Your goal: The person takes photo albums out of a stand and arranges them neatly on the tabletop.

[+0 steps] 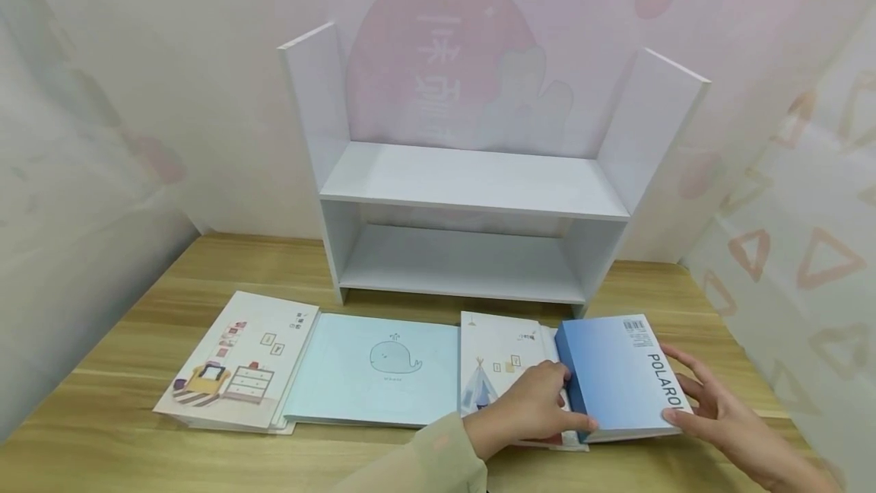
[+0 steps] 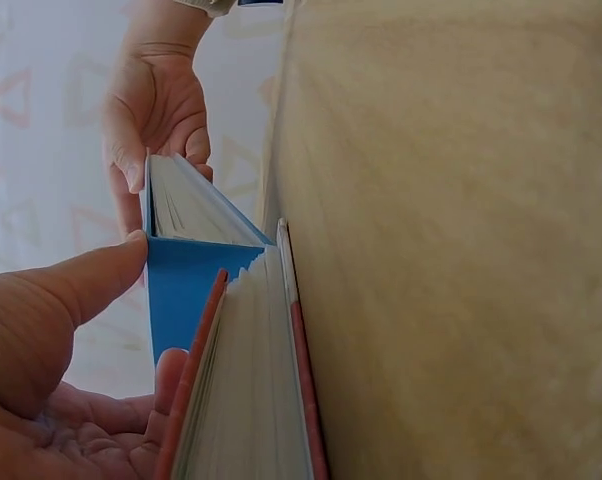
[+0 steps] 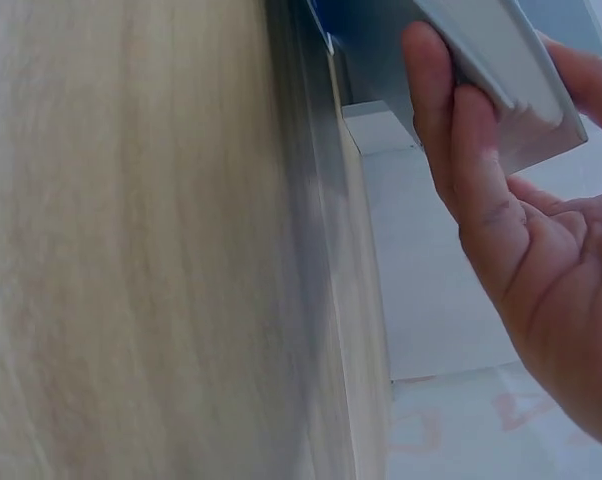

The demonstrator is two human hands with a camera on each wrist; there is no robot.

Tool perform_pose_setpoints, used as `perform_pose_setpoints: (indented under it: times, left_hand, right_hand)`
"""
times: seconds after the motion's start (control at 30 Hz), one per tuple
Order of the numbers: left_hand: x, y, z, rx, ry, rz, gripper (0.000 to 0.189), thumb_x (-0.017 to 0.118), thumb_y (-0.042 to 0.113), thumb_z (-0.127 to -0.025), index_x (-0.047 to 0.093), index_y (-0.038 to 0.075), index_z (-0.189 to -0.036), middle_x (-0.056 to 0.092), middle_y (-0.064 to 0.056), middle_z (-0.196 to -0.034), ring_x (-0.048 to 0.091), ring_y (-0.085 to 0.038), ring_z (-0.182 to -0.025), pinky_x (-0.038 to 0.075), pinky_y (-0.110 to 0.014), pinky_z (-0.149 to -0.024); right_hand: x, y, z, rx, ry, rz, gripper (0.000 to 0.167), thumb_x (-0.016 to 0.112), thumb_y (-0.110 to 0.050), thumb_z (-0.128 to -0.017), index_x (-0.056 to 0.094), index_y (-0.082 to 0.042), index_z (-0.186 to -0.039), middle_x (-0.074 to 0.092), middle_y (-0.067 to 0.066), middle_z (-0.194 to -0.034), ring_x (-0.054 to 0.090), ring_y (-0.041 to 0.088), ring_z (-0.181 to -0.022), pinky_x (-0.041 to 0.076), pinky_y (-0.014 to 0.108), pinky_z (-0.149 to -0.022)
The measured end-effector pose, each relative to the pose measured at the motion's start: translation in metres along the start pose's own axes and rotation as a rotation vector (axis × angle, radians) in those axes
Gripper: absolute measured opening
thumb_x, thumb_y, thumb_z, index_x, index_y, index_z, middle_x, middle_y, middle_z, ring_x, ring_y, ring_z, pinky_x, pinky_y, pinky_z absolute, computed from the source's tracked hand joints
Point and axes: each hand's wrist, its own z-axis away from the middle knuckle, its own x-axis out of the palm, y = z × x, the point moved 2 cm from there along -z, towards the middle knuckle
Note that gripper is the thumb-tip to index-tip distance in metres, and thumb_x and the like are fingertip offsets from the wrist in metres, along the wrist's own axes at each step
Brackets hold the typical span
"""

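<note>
A thick blue photo album [image 1: 612, 379] marked "POLARO…" is tilted at the right end of a row, its left side raised. My right hand [image 1: 725, 409] grips its right edge, thumb on the cover and fingers underneath, as the right wrist view shows with the hand [image 3: 551, 260] beneath the pages. My left hand [image 1: 530, 405] holds the album at its spine; in the left wrist view the thumb [image 2: 91, 285] presses the spine's upper edge. Under the left hand lies a white album with a tent drawing [image 1: 482, 383], partly hidden.
A white two-tier shelf [image 1: 472, 181] stands behind the row on the wooden table [image 1: 109, 379]. To the left lie a pale blue album with a whale [image 1: 383, 402] and a white album with an armchair drawing [image 1: 253, 348]. Patterned cloth hangs around the table.
</note>
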Motion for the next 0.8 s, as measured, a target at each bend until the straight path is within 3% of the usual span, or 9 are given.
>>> perform_pose_setpoints:
  times: [0.2, 0.37, 0.47, 0.67, 0.8]
  left_hand:
    - [0.001, 0.002, -0.001, 0.003, 0.002, -0.030, 0.061, 0.081, 0.044, -0.081, 0.061, 0.006, -0.125, 0.060, 0.003, -0.093, 0.052, -0.002, -0.074, 0.046, -0.016, -0.070]
    - [0.002, 0.005, -0.001, -0.005, 0.001, -0.067, 0.060, 0.080, 0.046, -0.082, 0.062, 0.008, -0.124, 0.059, 0.005, -0.093, 0.048, -0.002, -0.075, 0.046, -0.015, -0.071]
    - [0.003, 0.007, -0.001, 0.003, 0.000, -0.100, 0.061, 0.079, 0.048, -0.082, 0.061, 0.008, -0.125, 0.059, 0.006, -0.093, 0.048, -0.002, -0.077, 0.046, -0.015, -0.073]
    - [0.004, 0.005, -0.002, 0.005, -0.006, -0.105, 0.063, 0.079, 0.048, -0.082, 0.061, 0.008, -0.127, 0.060, 0.006, -0.099, 0.048, -0.001, -0.081, 0.046, -0.015, -0.075]
    - [0.002, 0.005, -0.003, 0.035, -0.010, -0.166, 0.067, 0.077, 0.050, -0.083, 0.059, 0.008, -0.132, 0.063, 0.005, -0.114, 0.054, -0.001, -0.097, 0.048, -0.016, -0.085]
  right_hand:
    - [-0.005, 0.004, 0.001, 0.082, 0.024, 0.080, 0.080, 0.046, 0.008, -0.099, 0.006, -0.029, -0.159, 0.052, -0.027, -0.137, 0.065, 0.010, -0.115, 0.057, 0.027, -0.088]
    - [-0.009, 0.008, 0.002, 0.088, -0.012, 0.033, 0.080, 0.045, 0.009, -0.099, 0.008, -0.030, -0.159, 0.052, -0.025, -0.139, 0.061, 0.006, -0.119, 0.056, 0.027, -0.090]
    - [-0.011, 0.011, 0.003, 0.092, -0.019, 0.022, 0.078, 0.044, 0.009, -0.099, 0.011, -0.031, -0.158, 0.054, -0.022, -0.137, 0.061, 0.006, -0.118, 0.056, 0.029, -0.089]
    - [-0.012, 0.014, 0.002, 0.149, 0.011, 0.114, 0.075, 0.050, 0.004, -0.099, 0.023, -0.045, -0.149, 0.054, -0.010, -0.128, 0.063, 0.008, -0.109, 0.057, 0.029, -0.084]
    - [-0.013, 0.016, 0.000, 0.208, 0.044, 0.148, 0.071, 0.051, 0.000, -0.100, 0.027, -0.053, -0.140, 0.051, -0.001, -0.125, 0.062, 0.007, -0.106, 0.056, 0.027, -0.083]
